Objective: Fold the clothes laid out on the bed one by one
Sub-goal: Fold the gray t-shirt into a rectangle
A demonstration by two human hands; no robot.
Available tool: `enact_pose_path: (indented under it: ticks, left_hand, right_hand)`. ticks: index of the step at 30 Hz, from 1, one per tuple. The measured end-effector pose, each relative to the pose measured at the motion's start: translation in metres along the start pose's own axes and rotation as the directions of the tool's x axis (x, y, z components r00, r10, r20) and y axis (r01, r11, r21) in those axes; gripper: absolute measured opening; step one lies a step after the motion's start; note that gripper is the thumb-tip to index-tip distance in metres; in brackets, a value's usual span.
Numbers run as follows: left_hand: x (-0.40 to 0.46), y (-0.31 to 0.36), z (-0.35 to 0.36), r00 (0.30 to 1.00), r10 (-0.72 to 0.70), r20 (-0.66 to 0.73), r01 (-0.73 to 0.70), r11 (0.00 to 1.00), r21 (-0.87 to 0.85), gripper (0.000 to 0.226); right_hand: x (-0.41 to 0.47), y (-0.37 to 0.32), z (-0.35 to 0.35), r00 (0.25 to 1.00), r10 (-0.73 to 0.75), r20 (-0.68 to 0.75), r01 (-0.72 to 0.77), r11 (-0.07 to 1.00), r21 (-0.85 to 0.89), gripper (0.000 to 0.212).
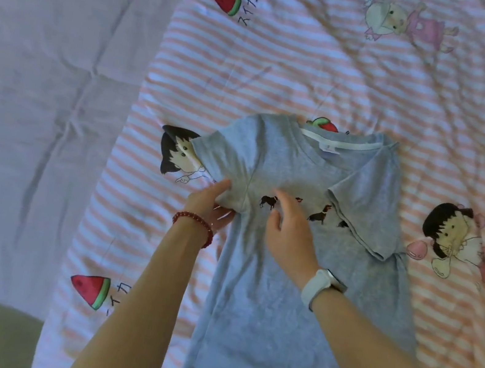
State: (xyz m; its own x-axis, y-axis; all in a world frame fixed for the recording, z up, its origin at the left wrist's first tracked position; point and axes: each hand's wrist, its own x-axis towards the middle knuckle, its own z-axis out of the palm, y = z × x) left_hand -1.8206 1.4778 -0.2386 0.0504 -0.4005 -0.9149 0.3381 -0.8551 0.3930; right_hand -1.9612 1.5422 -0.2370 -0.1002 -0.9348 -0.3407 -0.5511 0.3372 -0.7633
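Folding in the second sleeve of the grey cotton dog-print T-shirt (271,270).
Left hand (211,207) pinched the armpit fabric; right hand (287,234) lay flat, fingers relaxed; that sleeve likely needed turning inward.

A home bedroom — a bed spread with a pink-striped cartoon quilt (381,88) over a pale sheet (41,83).

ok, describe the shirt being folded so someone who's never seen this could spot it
On the pink-and-white striped cartoon quilt, look at the middle where both hands meet. The grey T-shirt lies flat there, one sleeve already folded inward. It is the only plain grey fabric, with a white-lined collar and a row of small dark dogs across the chest.
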Motion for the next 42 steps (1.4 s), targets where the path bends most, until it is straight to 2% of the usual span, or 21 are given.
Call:
enact_pose_path:
  ticks: [3, 6, 7, 8, 9, 10, 11, 13, 14, 16, 17, 19, 21, 23, 26, 28, 31, 34, 37, 39, 42]
  left_hand:
    - [0.004, 0.006, 0.002, 0.999, 0.026, -0.023, -0.028, 0.997, -0.072, 0.007]
    - [0.004, 0.012, -0.01, 0.994, 0.105, -0.019, -0.105, 0.93, -0.351, 0.006]
    - [0.004, 0.013, -0.015, 0.986, 0.16, -0.051, -0.167, 0.91, -0.38, 0.005]
    - [0.002, 0.012, -0.018, 0.966, 0.236, -0.107, -0.258, 0.908, -0.331, 0.006]
    - [0.001, 0.01, -0.018, 0.921, 0.351, -0.169, -0.379, 0.907, -0.186, 0.004]
    - [-0.002, 0.007, -0.015, 0.839, 0.5, -0.213, -0.503, 0.863, 0.041, 0.004]
    - [-0.007, 0.002, -0.008, 0.726, 0.661, -0.19, -0.61, 0.746, 0.266, 0.009]
    - [-0.017, -0.011, 0.011, 0.521, 0.848, 0.091, -0.764, 0.416, 0.494, 0.013]
    - [-0.022, -0.02, 0.021, 0.436, 0.85, 0.295, -0.817, 0.237, 0.526, 0.014]
    - [-0.027, -0.04, 0.036, 0.271, 0.735, 0.622, -0.843, -0.131, 0.522, 0.017]
    - [-0.029, -0.047, 0.038, 0.229, 0.663, 0.713, -0.822, -0.26, 0.506, 0.02]
    - [-0.029, -0.057, 0.036, 0.239, 0.596, 0.767, -0.776, -0.357, 0.52, 0.029]
    - [-0.029, -0.063, 0.026, 0.272, 0.6, 0.752, -0.739, -0.371, 0.563, 0.039]
    - [-0.027, -0.067, 0.015, 0.304, 0.615, 0.728, -0.67, -0.405, 0.622, 0.046]
    - [-0.022, -0.064, 0.006, 0.376, 0.624, 0.685, -0.572, -0.425, 0.702, 0.052]
    - [-0.018, -0.06, 0.004, 0.379, 0.621, 0.686, -0.562, -0.434, 0.704, 0.045]
    - [-0.013, -0.052, 0.009, 0.365, 0.624, 0.691, -0.596, -0.414, 0.688, 0.027]
    - [-0.015, -0.051, 0.009, 0.288, 0.624, 0.726, -0.655, -0.425, 0.625, 0.01]
    - [-0.022, -0.046, 0.009, 0.311, 0.59, 0.745, -0.739, -0.343, 0.579, 0.032]
    - [-0.023, -0.036, 0.019, 0.371, 0.617, 0.694, -0.765, -0.22, 0.605, 0.04]
    - [-0.01, -0.01, 0.045, 0.514, 0.672, 0.533, -0.703, -0.025, 0.711, 0.045]
  right_hand:
    - [0.007, 0.0, -0.005, 0.994, 0.105, -0.005, -0.103, 0.983, 0.153, 0.038]
    - [0.012, 0.001, -0.009, 0.993, 0.12, -0.02, -0.113, 0.97, 0.214, 0.036]
    - [0.012, 0.002, -0.011, 0.993, 0.117, -0.009, -0.112, 0.97, 0.214, 0.035]
    - [0.012, 0.003, -0.012, 0.993, 0.117, 0.008, -0.116, 0.968, 0.221, 0.035]
    - [0.012, 0.004, -0.013, 0.992, 0.124, 0.024, -0.126, 0.963, 0.238, 0.034]
    - [0.012, 0.004, -0.015, 0.99, 0.14, 0.032, -0.144, 0.953, 0.267, 0.034]
    - [0.013, 0.004, -0.017, 0.984, 0.174, 0.024, -0.173, 0.934, 0.314, 0.032]
    - [0.016, 0.005, -0.025, 0.95, 0.312, 0.007, -0.274, 0.823, 0.497, 0.027]
    - [0.016, 0.005, -0.032, 0.917, 0.398, 0.019, -0.325, 0.72, 0.613, 0.023]
    - [0.016, 0.011, -0.049, 0.866, 0.498, 0.034, -0.347, 0.551, 0.759, 0.019]
    - [0.017, 0.015, -0.056, 0.858, 0.512, 0.029, -0.34, 0.526, 0.78, 0.022]
    - [0.019, 0.023, -0.068, 0.866, 0.499, 0.031, -0.33, 0.524, 0.785, 0.03]
    - [0.026, 0.026, -0.071, 0.888, 0.458, 0.045, -0.339, 0.583, 0.738, 0.042]
    - [0.037, 0.022, -0.068, 0.913, 0.407, 0.029, -0.337, 0.713, 0.614, 0.054]
    - [0.057, 0.015, -0.061, 0.958, 0.266, -0.105, -0.24, 0.948, 0.209, 0.05]
    - [0.069, 0.012, -0.058, 0.971, 0.214, -0.104, -0.222, 0.973, -0.067, 0.045]
    - [0.077, 0.003, -0.059, 0.977, 0.196, -0.082, -0.212, 0.934, -0.287, 0.019]
    - [0.069, -0.006, -0.065, 0.98, 0.049, -0.192, -0.103, 0.952, -0.287, 0.019]
    - [0.047, -0.004, -0.071, 0.947, 0.059, -0.315, -0.086, 0.994, -0.072, 0.021]
    - [0.033, 0.003, -0.074, 0.943, 0.129, -0.306, -0.124, 0.992, 0.033, 0.007]
    - [0.025, 0.017, -0.073, 0.923, 0.221, -0.315, -0.195, 0.974, 0.111, 0.02]
